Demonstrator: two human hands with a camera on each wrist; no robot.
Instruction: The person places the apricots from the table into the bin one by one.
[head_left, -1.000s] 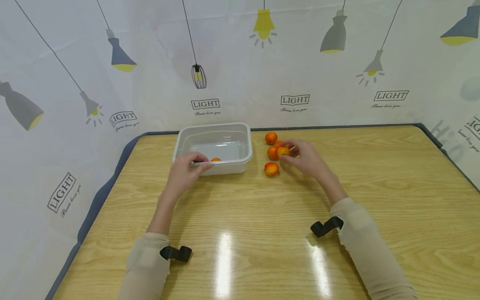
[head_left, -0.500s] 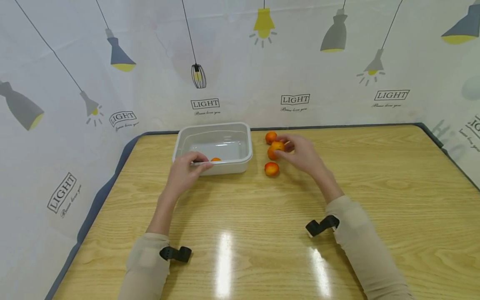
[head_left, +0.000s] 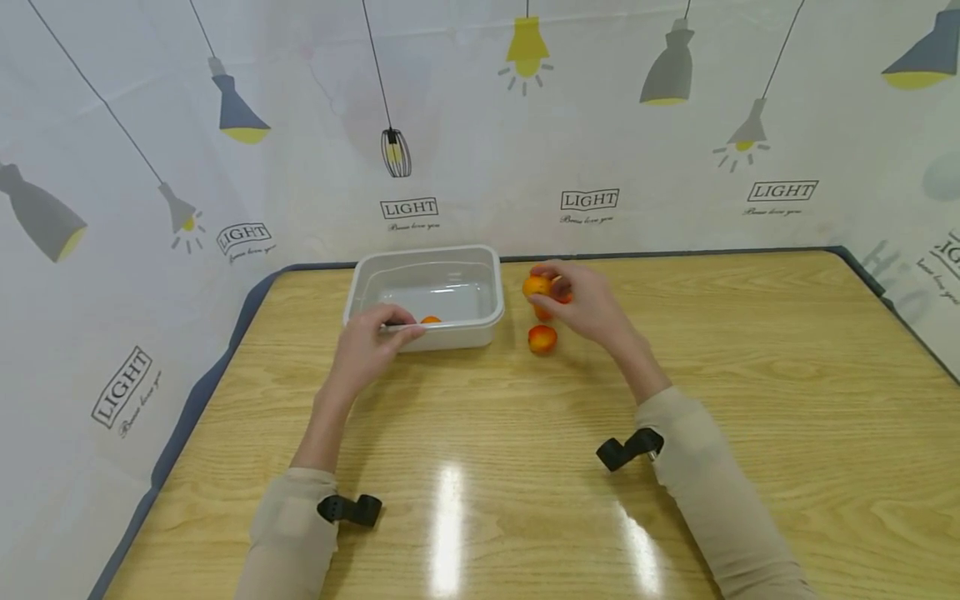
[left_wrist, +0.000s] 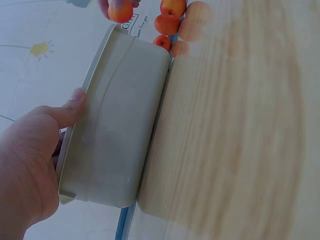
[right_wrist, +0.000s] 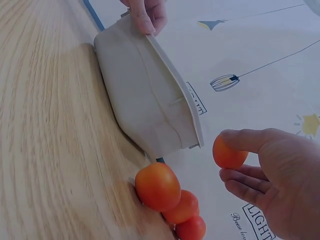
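A light grey plastic tub (head_left: 457,337) stands at the back of the table, left of centre. My left hand (head_left: 366,343) grips its near rim, thumb (left_wrist: 75,102) on the outside and fingers over the edge. Inside, part of a round orange fruit (head_left: 431,320) shows above the rim. My right hand (head_left: 588,305) pinches another smooth, round orange-red fruit (right_wrist: 229,152) between thumb and fingers, raised just right of the tub. Below and behind that hand, three more such fruits (right_wrist: 158,186) sit in a row on the table, partly covered in the head view.
The wooden table (head_left: 480,433) has a dark edge at the back, against a white sheet (head_left: 480,100) printed with lamps. Each sleeve carries a black wrist camera mount (head_left: 630,450). The nearest loose fruit (head_left: 542,339) lies right of the tub's front corner.
My right hand has moved left with the fruit, from over the row's right side toward the tub. The left hand has stayed on the rim.
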